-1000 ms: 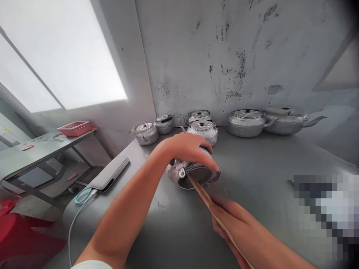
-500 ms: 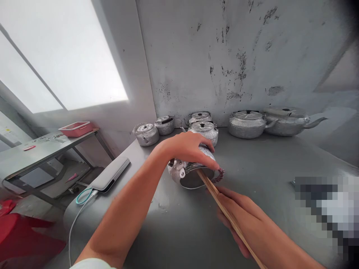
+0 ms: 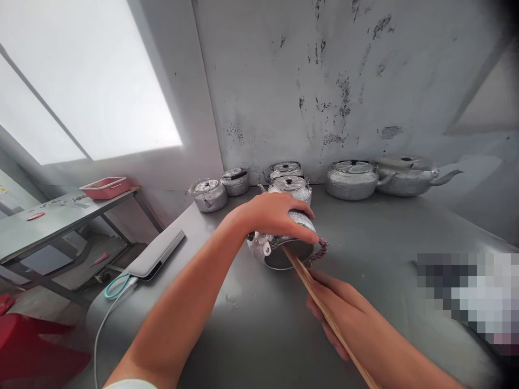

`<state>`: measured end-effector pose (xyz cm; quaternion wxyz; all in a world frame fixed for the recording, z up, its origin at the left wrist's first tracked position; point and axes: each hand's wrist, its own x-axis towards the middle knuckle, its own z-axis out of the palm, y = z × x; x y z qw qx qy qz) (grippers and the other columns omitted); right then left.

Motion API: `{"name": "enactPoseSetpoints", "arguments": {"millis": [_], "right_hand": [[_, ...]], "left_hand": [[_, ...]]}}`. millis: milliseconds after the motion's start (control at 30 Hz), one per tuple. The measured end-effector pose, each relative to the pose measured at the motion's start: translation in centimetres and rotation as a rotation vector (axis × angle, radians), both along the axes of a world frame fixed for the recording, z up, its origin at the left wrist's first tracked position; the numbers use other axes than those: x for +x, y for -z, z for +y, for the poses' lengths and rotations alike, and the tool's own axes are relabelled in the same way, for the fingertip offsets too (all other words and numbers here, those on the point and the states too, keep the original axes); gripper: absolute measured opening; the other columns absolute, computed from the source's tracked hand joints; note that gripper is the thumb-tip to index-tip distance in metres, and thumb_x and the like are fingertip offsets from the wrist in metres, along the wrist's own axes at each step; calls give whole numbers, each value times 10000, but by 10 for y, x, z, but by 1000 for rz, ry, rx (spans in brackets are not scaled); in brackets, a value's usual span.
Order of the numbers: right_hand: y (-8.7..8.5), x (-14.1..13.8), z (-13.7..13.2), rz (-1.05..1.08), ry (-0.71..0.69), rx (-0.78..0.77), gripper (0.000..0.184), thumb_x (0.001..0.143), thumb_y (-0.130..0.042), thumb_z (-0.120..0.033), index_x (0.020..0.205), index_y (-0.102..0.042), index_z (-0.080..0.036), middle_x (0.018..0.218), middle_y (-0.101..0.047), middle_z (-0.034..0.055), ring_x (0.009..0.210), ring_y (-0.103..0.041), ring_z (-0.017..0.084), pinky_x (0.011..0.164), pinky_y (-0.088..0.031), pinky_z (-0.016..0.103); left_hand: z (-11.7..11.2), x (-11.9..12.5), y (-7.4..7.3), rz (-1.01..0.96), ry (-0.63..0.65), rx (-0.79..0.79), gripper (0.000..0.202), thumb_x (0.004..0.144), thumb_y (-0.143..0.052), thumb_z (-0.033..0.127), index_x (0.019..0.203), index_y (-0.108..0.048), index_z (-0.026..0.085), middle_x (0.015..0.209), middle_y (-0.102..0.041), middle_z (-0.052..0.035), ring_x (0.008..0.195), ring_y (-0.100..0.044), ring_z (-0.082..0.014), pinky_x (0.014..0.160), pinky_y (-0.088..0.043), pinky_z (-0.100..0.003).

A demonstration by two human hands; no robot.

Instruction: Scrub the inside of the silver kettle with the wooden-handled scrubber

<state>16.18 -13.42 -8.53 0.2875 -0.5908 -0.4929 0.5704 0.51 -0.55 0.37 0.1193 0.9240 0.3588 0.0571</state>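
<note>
My left hand [image 3: 279, 213] is closed over the upper side of a silver kettle [image 3: 259, 251], thumb and fingers spread around its body. The kettle lies tilted on its side on the grey table [image 3: 243, 335], its round mouth facing me. A handle wrapped in reddish cord [image 3: 321, 249] sticks out at its right. My right hand [image 3: 340, 308] grips a long wooden stick [image 3: 324, 310], whose far end goes inside the kettle's mouth. That end is hidden in the dark interior.
Behind stand several silver kettles, among them a lidded kettle [image 3: 351, 181] and a long-spouted kettle [image 3: 409, 178]. At the left lies a grey power bank [image 3: 158, 254] with a cable. Beyond are a pink basket [image 3: 104, 187] on a side table and a red stool [image 3: 36, 346].
The kettle has turned slightly, with its mouth and corded handle a little higher and further right. The stick stays inside it. The whole view has shifted slightly.
</note>
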Motion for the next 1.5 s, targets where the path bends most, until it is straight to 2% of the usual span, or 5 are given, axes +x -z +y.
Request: {"name": "enactPoseSetpoints", "arguments": {"millis": [200, 367, 733, 1067, 1500], "right_hand": [[3, 0, 3, 3, -1, 0, 326, 931, -418, -465, 709, -483, -236, 627, -489, -10, 445, -382, 107, 440, -324, 257], [1, -1, 4, -4, 11, 28, 354, 931, -442, -486, 714, -513, -215, 673, -516, -12, 457, -396, 92, 468, -331, 259], [1, 4, 8, 195, 17, -162, 201, 919, -478, -344, 1062, -530, -212, 840, -602, -10, 450, -450, 64, 452, -332, 222], [10, -3, 8, 17, -114, 48, 333, 986, -416, -468, 773, -474, -218, 695, -443, -65, 424, -384, 56, 415, -366, 206], [19, -5, 7, 11, -126, 113, 353, 980, -426, -490, 740, -428, -231, 652, -352, -78, 450, -320, 71, 402, -320, 208]], "left_hand": [[1, -3, -3, -23, 1, -83, 644, 758, -576, 785, 1246, -649, 370, 1292, -626, 65, 1188, -546, -242, 950, -426, -288], [3, -4, -3, -29, 6, -88, 567, 785, -615, 693, 1238, -657, 355, 1302, -625, 68, 1199, -542, -234, 977, -409, -275], [5, -8, -8, 18, 22, -131, 592, 807, -599, 650, 1305, -603, 329, 1360, -573, 17, 1246, -501, -248, 1020, -389, -296], [5, -5, -5, -43, 6, -131, 598, 745, -634, 740, 1207, -657, 361, 1312, -613, 65, 1218, -522, -248, 980, -405, -295], [10, -7, -5, -8, 0, -155, 612, 762, -615, 721, 1264, -626, 370, 1378, -572, 59, 1268, -491, -257, 995, -403, -301]]}}
